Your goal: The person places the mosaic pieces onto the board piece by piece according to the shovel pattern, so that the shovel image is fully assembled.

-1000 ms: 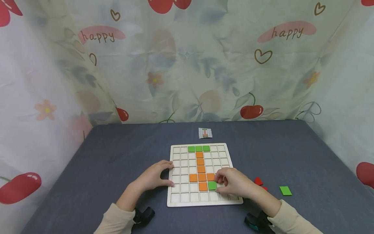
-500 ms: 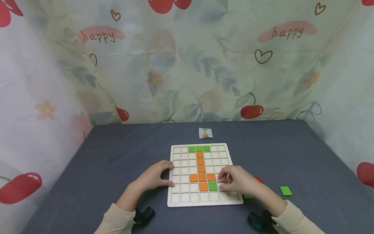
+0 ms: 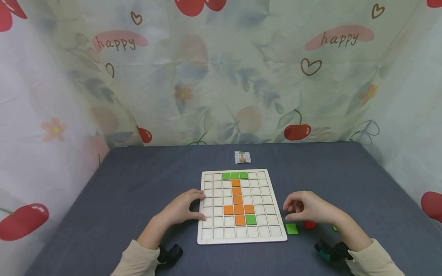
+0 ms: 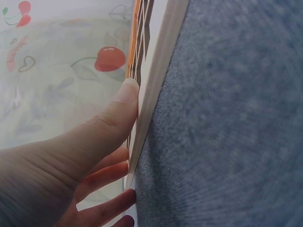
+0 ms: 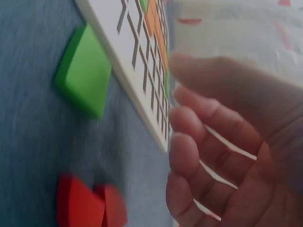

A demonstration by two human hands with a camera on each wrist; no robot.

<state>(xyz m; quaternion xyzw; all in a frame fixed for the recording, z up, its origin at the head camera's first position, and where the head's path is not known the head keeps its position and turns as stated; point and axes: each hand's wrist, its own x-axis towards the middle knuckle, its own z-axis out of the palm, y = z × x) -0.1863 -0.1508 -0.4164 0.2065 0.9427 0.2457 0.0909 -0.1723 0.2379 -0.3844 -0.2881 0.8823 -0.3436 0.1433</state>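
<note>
A white grid board [image 3: 241, 241] lies on the table, with a row of green tiles [image 3: 235, 175] at its far side. A column of orange tiles [image 3: 238, 199] runs toward me, with one more orange tile on each side low down. A single green tile [image 3: 251, 219] sits at the right of the lowest orange one. My left hand [image 3: 182, 209] rests its thumb and fingertips on the board's left edge. Right of the board hovers my right hand [image 3: 309, 207], loosely curled and holding nothing. Below it are a loose green tile [image 5: 85, 71] and red pieces [image 5: 80, 203].
A small card [image 3: 243, 157] printed with a grid pattern lies behind the board. Another green tile [image 3: 334, 228] is mostly hidden by the right forearm. A patterned curtain [image 3: 221, 84] hangs behind the dark table [image 3: 155, 165] and at both sides.
My right hand has moved right, off the board, leaving the lower green tile in its cell. The loose green tile by the board is now uncovered. My left hand has stayed put.
</note>
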